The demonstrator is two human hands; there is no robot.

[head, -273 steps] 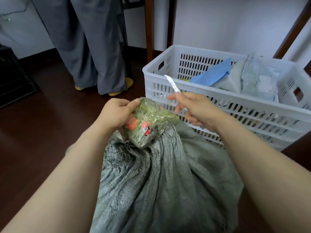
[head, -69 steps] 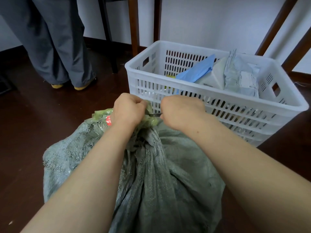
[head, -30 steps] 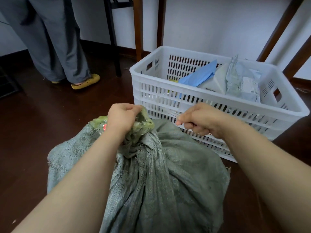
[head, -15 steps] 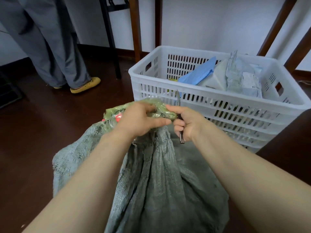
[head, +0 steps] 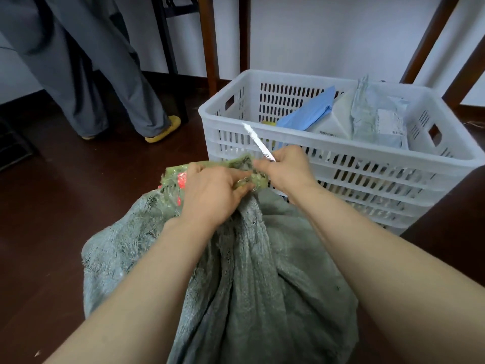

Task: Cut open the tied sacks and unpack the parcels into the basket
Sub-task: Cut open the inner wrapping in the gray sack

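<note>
On the dark wooden floor, at the bottom centre of our view, the grey-green woven sack sits between our forearms, its cloth gathered upward into a neck. That neck is wrapped in glossy greenish tape with red printed patches; we cannot read the red marks. Our left hand grips the neck from the nine o'clock side, fingers curled round the tape. Our right hand is just beside it at three o'clock, fingers closed round the handle of a knife, whose pale serrated blade points up toward eleven o'clock, clear of the tape. The handle itself is hidden inside the fist.

At one o'clock from the sack, touching or nearly touching its far side, stands the white slotted plastic basket. Inside it we see a blue parcel leaning at the left, a white parcel in the middle with a short line of dark print too small to read, and a grey plastic mailer at the right bearing a white shipping label, its text also too small to read.

At ten o'clock another person stands in loose grey trousers and yellow shoes. Brown wooden legs rise against the white wall at twelve o'clock.
</note>
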